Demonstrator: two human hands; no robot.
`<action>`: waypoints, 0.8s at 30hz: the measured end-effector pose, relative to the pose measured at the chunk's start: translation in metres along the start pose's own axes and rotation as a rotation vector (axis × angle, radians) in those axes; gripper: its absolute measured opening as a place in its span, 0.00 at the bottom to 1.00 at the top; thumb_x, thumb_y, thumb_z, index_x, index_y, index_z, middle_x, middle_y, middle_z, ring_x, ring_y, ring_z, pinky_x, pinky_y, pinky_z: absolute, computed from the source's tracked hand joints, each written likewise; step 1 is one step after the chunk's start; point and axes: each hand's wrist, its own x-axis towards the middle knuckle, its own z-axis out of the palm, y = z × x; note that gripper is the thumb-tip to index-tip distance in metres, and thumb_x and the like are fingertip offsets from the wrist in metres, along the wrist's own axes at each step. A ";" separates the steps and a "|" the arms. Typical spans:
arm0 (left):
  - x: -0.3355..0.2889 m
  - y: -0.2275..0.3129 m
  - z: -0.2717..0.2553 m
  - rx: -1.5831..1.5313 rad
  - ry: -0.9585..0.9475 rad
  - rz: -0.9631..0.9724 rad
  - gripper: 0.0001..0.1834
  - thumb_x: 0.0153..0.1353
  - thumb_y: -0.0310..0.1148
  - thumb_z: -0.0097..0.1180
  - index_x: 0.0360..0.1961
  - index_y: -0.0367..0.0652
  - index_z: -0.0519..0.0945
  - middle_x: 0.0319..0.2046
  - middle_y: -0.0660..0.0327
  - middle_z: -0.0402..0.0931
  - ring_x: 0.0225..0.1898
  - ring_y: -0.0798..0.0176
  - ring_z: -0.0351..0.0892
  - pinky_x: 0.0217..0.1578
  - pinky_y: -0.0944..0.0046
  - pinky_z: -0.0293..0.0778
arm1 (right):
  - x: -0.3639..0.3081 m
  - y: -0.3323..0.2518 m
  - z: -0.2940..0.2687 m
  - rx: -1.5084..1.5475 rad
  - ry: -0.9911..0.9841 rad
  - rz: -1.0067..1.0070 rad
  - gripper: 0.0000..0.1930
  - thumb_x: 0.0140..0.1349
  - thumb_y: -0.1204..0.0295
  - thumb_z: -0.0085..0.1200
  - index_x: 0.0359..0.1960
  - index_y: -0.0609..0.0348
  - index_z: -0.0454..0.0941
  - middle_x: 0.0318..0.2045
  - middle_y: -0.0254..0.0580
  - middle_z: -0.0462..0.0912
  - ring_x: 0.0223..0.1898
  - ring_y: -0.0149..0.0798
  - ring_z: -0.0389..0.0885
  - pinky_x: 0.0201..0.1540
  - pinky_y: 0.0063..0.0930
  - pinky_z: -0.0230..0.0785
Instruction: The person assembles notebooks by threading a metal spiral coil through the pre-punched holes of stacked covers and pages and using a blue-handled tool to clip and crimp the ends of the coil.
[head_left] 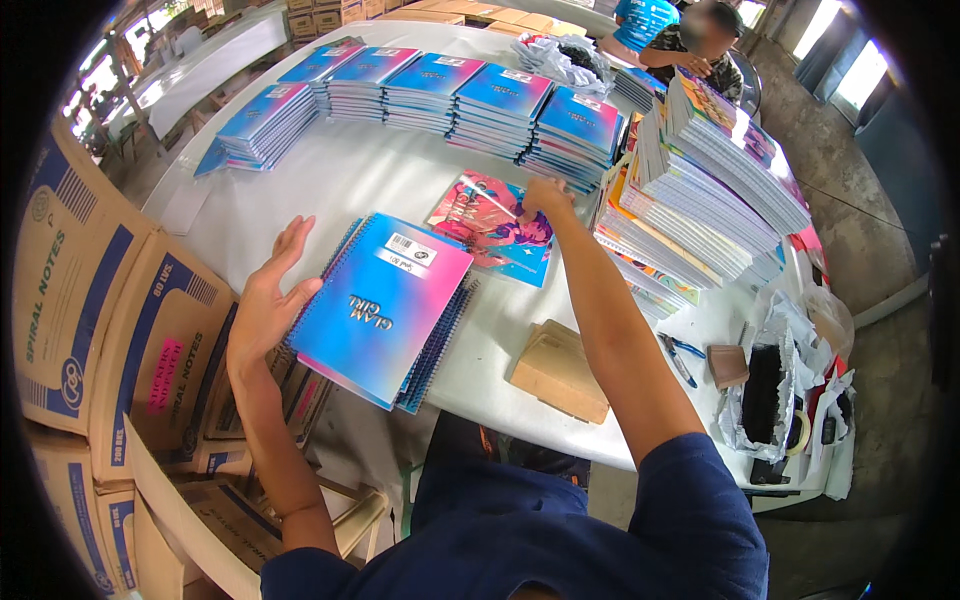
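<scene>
A stack of blue-and-pink spiral notebooks [385,310] lies in front of me, its top one carrying a white label. Beside its left edge is my left hand [265,310], fingers stretched out and thumb close to the stack; it holds nothing. Farther off, to the right of the stack, a pink-and-blue printed cover [500,250] with a drawn figure lies flat on the table. My right hand [545,200] is over that cover's far right corner with its fingers curled in. What the fingers hold, if anything, is hidden.
Several piles of similar notebooks [435,90] line the white table's [340,165] far side. Tall stacks of spiral-bound books [690,190] stand at right, near a brown block [562,370], pliers [680,358] and a lined tray [765,400]. Cartons [150,340] crowd the left. A person [700,50] sits opposite.
</scene>
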 end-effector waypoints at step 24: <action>0.053 0.152 0.175 -1.134 -0.144 0.161 0.13 0.61 0.39 0.64 0.40 0.41 0.83 0.36 0.68 0.80 0.37 0.75 0.73 0.41 0.68 0.69 | -0.348 0.172 -0.026 1.345 0.449 -0.427 0.19 0.48 0.74 0.72 0.43 0.64 0.82 0.40 0.40 0.85 0.41 0.30 0.81 0.45 0.25 0.74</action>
